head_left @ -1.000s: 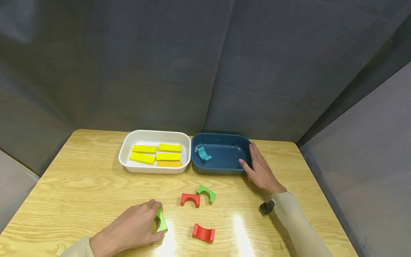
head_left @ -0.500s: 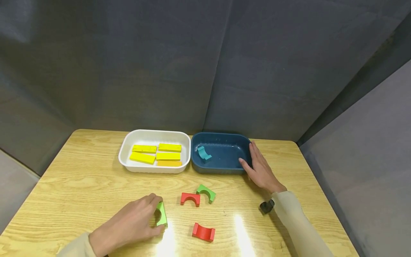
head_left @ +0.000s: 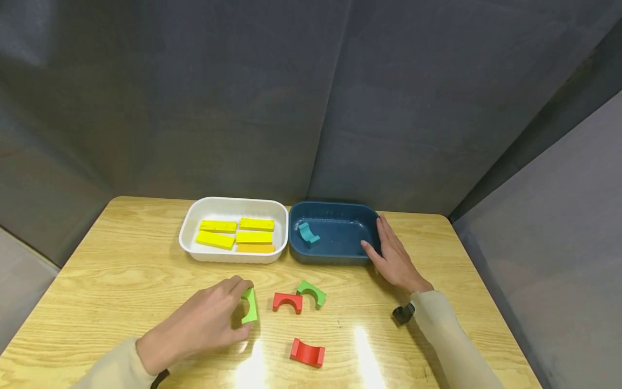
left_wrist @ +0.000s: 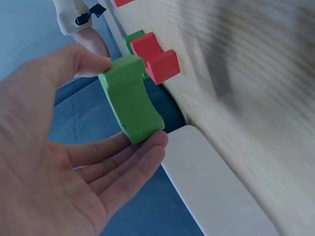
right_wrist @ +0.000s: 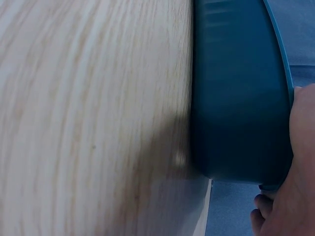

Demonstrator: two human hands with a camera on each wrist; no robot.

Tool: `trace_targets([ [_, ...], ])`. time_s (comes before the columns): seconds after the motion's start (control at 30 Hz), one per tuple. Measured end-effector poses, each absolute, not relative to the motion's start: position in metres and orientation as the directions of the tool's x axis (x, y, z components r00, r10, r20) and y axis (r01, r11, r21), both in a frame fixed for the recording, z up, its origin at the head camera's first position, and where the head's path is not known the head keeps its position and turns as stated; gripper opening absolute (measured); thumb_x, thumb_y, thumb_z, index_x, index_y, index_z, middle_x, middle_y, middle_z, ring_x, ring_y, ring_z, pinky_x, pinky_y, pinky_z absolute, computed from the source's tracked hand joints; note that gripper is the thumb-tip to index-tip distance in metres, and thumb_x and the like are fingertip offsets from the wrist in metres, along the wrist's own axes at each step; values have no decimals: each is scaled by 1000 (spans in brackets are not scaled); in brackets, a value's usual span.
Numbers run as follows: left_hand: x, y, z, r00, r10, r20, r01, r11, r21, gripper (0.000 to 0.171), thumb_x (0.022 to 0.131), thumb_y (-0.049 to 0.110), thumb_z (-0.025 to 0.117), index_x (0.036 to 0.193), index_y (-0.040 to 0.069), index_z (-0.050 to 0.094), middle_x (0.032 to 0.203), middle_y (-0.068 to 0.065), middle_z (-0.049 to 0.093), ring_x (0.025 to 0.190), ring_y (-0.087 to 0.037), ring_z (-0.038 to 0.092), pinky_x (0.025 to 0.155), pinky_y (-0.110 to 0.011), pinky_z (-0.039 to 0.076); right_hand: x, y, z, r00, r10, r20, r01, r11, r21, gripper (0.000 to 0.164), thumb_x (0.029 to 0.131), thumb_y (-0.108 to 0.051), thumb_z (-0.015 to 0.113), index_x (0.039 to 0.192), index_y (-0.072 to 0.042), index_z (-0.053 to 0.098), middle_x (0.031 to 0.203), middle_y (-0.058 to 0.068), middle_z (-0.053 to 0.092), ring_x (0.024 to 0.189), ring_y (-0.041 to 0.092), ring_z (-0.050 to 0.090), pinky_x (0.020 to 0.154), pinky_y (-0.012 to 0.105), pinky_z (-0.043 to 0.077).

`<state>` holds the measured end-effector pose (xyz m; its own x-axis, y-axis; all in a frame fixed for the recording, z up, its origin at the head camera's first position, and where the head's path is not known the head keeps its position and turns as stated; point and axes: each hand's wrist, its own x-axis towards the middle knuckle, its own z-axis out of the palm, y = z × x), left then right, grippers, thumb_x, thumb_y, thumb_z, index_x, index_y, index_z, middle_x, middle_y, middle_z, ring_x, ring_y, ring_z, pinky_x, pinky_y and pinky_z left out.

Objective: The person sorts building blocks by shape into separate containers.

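Note:
My left hand (head_left: 206,319) pinches a green arch block (head_left: 250,307) between thumb and fingertips, over the front left of the table. In the left wrist view the green arch block (left_wrist: 130,98) is held by its two ends, its hollow facing away from the palm. My right hand (head_left: 396,259) rests at the right end of the dark blue tray (head_left: 335,259), fingers straight along the outside and thumb over the front rim. A teal curved block (head_left: 308,232) lies inside that tray. Nearest the left hand are a red arch block (head_left: 288,302) and another green arch block (head_left: 312,292).
Left of the blue tray stands a white tray (head_left: 233,258) with several yellow blocks (head_left: 216,240) in it. A second red arch block (head_left: 308,353) lies near the table's front. Behind the wooden table (head_left: 121,259) hangs a dark curtain (head_left: 233,108).
My left hand has moved away from the table's front and slightly right, carrying the green arch block. My right hand and both trays stay where they were.

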<state>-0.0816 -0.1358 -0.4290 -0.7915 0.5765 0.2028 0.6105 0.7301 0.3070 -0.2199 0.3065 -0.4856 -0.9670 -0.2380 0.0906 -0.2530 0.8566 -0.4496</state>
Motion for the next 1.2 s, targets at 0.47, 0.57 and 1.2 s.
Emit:
trace_targets([
  [0.47,-105,-115,-420,-775,576,261,632,713,304,68,83,35,88,136,1,63,123,-11,71,87,-14,62,74,-30,62,-220,309,-485,-967,-239,89,-254,859,-444,90,112,-56,44,172,-5,2,181,9,-6,166,38,4,129,67,14],
  [0.57,-112,-109,-417,-766,580,278,643,702,306,72,83,37,88,140,3,61,123,-11,71,86,-15,61,75,-31,62,-219,309,-485,-966,-242,92,-257,855,-450,90,112,-56,45,172,-5,2,181,9,-6,166,38,4,129,67,13],
  [1.2,-151,-75,-403,-778,577,248,624,668,405,69,89,44,80,142,3,65,126,-9,70,91,-17,64,75,-27,61,-221,308,-487,-964,-245,99,-263,847,-462,89,112,-56,44,172,-5,1,181,9,-6,166,38,4,129,67,12],
])
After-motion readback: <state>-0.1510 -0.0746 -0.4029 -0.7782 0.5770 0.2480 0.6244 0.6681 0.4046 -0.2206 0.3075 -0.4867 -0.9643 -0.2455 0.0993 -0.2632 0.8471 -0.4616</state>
